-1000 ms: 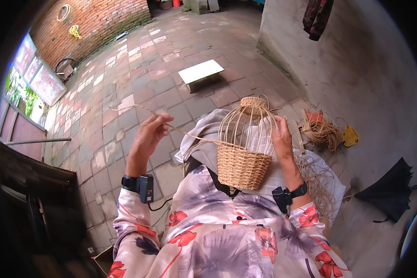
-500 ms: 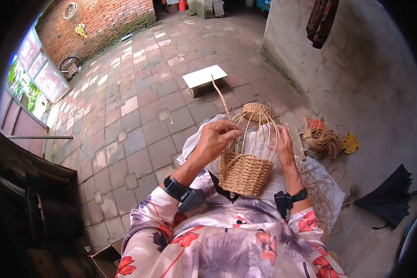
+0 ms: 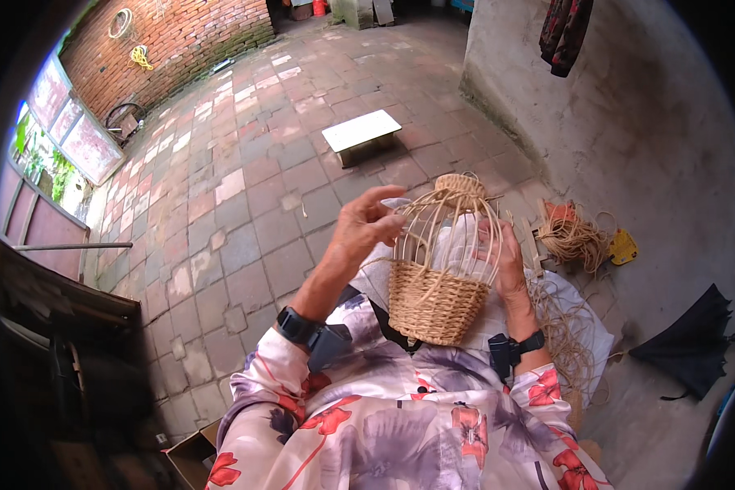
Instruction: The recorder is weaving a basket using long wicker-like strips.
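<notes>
A woven basket rests upright in my lap. Its lower wall is tightly woven straw-coloured cord. Bare upright stakes rise from it and draw in to a small woven round piece at the top. My right hand curls around the stakes on the right side, its fingertips partly hidden among them. Beside the left stakes, my left hand is raised with the index finger stretched out and thumb apart; nothing shows in its grasp. A loose strand curves out from the basket's left rim, below that hand.
A white-topped low stool stands ahead on the paving. To the right are a coil of cord, a yellow tag, loose strands on a white sheet and a black umbrella. A concrete wall rises at the right.
My left hand has moved up and left, off the stakes, and its fingers have spread. The long strand that stuck up beside it is no longer raised. My right hand still holds the basket.
</notes>
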{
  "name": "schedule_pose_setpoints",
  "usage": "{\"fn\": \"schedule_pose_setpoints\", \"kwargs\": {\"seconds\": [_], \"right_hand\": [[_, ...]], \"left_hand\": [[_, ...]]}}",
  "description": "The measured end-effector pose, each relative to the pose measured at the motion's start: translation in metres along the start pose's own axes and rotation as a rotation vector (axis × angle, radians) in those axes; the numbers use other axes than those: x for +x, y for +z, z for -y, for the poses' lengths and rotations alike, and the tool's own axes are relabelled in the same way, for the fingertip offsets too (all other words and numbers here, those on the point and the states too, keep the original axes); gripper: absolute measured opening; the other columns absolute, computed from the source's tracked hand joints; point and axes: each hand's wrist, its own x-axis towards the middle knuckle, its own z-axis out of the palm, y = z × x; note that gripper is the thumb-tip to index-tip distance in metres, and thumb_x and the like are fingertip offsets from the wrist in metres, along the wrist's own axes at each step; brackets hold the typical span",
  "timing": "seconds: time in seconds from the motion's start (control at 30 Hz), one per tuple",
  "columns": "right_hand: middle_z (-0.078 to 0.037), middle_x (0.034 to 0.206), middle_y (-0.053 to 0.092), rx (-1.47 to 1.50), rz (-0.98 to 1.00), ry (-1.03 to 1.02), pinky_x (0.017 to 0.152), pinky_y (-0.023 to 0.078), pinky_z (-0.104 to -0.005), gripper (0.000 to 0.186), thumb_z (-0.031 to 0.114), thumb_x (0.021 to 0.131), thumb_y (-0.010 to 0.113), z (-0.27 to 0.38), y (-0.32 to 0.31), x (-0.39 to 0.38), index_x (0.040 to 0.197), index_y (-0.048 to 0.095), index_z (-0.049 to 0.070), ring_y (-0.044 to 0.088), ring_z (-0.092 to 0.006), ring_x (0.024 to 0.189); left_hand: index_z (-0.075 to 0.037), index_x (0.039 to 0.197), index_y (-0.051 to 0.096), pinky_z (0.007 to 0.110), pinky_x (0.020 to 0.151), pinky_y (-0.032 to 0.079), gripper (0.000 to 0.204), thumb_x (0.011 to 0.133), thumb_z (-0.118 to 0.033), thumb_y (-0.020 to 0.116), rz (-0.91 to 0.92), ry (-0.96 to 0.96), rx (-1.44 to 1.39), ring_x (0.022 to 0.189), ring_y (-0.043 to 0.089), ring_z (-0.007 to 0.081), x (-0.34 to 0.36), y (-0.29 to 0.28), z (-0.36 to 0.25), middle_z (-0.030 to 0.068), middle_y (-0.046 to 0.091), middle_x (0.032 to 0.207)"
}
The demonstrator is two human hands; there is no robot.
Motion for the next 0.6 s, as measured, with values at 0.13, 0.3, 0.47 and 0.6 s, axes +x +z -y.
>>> {"fn": "schedule_pose_setpoints", "kwargs": {"seconds": [0.13,0.3,0.47,0.6], "right_hand": [[-0.009,0.121,0.054,0.036,0.013,-0.022,0.090,0.050,-0.0374,0.045,0.037,0.093,0.055,-0.006,-0.007,-0.002,0.124,0.050,0.004,0.055,-0.0236,0.116],[-0.009,0.117,0.056,-0.107,0.002,-0.047,0.088,0.050,-0.0333,0.041,0.034,0.092,0.055,-0.008,-0.007,-0.002,0.119,0.054,0.003,0.055,-0.0220,0.114],[-0.010,0.113,0.059,-0.281,-0.036,-0.050,0.088,0.048,-0.0304,0.042,0.037,0.093,0.055,-0.004,-0.003,-0.003,0.115,0.056,0.002,0.056,-0.0209,0.111],[-0.015,0.104,0.063,-0.525,-0.293,-0.258,0.085,0.049,-0.0335,0.042,0.035,0.094,0.056,-0.012,0.001,-0.007,0.116,0.056,0.000,0.061,-0.0221,0.100]], "left_hand": [[0.000,0.105,0.065,0.024,0.065,0.050,0.022,0.091,-0.017,0.069,-0.009,-0.090,-0.080,0.076,0.061,0.0098,-0.006,-0.007,0.010,0.0033,0.066,0.083],[-0.002,0.096,0.068,0.024,0.064,0.049,0.014,0.089,-0.014,0.071,0.055,-0.003,-0.065,0.073,0.060,0.0084,-0.001,-0.004,0.033,0.0003,0.066,0.083],[-0.004,0.099,0.069,0.031,0.059,0.048,0.013,0.086,-0.006,0.068,-0.103,0.236,0.453,0.066,0.060,0.0126,-0.001,0.020,0.044,0.0079,0.066,0.073],[-0.003,0.103,0.064,0.041,0.066,0.050,0.023,0.082,0.003,0.059,-0.210,0.426,0.728,0.076,0.066,0.0352,-0.008,0.028,0.039,0.0166,0.066,0.084]]}}
